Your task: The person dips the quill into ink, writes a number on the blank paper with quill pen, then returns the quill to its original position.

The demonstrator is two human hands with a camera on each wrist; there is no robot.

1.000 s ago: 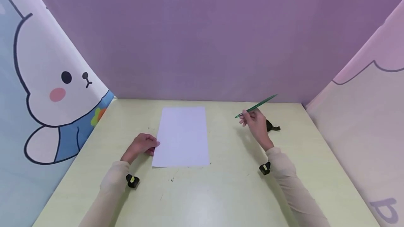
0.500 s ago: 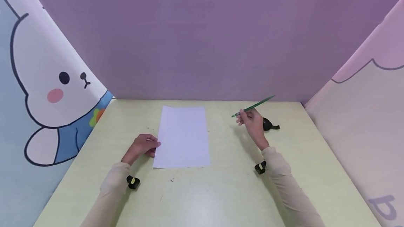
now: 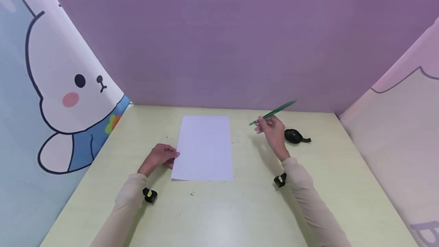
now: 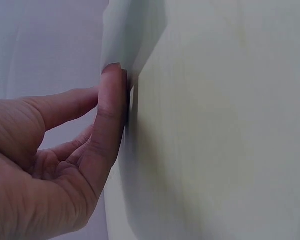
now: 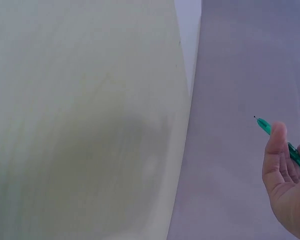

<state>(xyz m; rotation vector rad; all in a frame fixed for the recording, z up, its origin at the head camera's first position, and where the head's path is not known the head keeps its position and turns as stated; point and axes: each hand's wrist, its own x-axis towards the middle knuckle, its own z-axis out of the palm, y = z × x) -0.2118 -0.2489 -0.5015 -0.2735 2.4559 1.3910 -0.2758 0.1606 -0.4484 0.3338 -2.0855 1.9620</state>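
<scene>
A blank white sheet of paper (image 3: 205,148) lies on the pale table in the head view. My left hand (image 3: 158,157) is at its left edge, pinching it between thumb and fingertip. The left wrist view has these fingertips right at the paper's edge (image 4: 132,30), which stands a little off the tabletop. To the right of the sheet, my right hand (image 3: 273,130) holds a green pen (image 3: 281,108) in a writing grip, raised above the table. Its point faces left, toward the paper. In the right wrist view the bare pen tip (image 5: 262,124) pokes out past a fingertip.
A black rounded object (image 3: 293,136) with a short tail lies just right of my right hand. Small dark marks (image 3: 192,193) dot the table (image 3: 219,220) near the sheet. A purple wall (image 3: 223,41) stands behind, with printed cloth at both sides.
My right hand has drifted slightly left with the pen, uncovering more of the black object. The left hand stays at the paper's edge. The head view has shifted a little.
</scene>
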